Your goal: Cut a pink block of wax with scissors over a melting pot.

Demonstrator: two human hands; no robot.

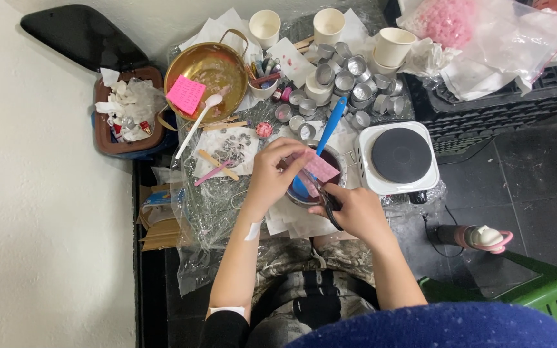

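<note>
Two hands (272,174) (356,209) hold one pink block (322,169) over one pot (304,193).

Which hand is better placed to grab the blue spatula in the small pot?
Left, probably. The left hand only pinches the pink block, right beside the blue plastic spatula. The right hand is lower and has its grip around dark scissors.

left hand (277,169) pinching, right hand (356,209) curled closed, forearms converging
</note>
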